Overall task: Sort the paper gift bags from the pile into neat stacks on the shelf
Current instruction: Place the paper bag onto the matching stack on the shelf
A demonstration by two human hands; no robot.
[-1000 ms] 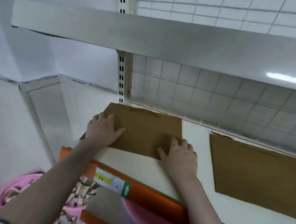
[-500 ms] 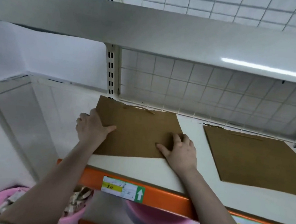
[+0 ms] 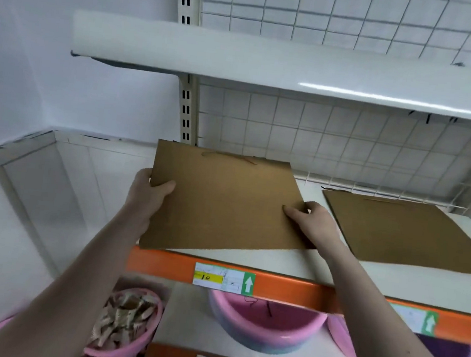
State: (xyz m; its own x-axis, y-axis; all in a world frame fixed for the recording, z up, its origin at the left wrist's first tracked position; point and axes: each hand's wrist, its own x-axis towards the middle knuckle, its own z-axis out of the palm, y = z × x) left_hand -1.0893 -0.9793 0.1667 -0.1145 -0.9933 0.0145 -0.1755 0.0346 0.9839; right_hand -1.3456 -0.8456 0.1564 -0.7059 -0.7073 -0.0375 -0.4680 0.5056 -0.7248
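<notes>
Here both hands pinch the brown paper gift bag (image 3: 226, 203), left hand (image 3: 149, 189) at nine o'clock, right hand (image 3: 311, 219) at three; its long axis runs left-right, front-left corner overhanging the shelf (image 3: 277, 262).

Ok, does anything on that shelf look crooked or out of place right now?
Yes. The brown paper bag gripped by the left hand and right hand sits askew: its near-left corner overhangs the orange shelf edge. The second bag to the right lies flat, fully on the shelf.
</notes>
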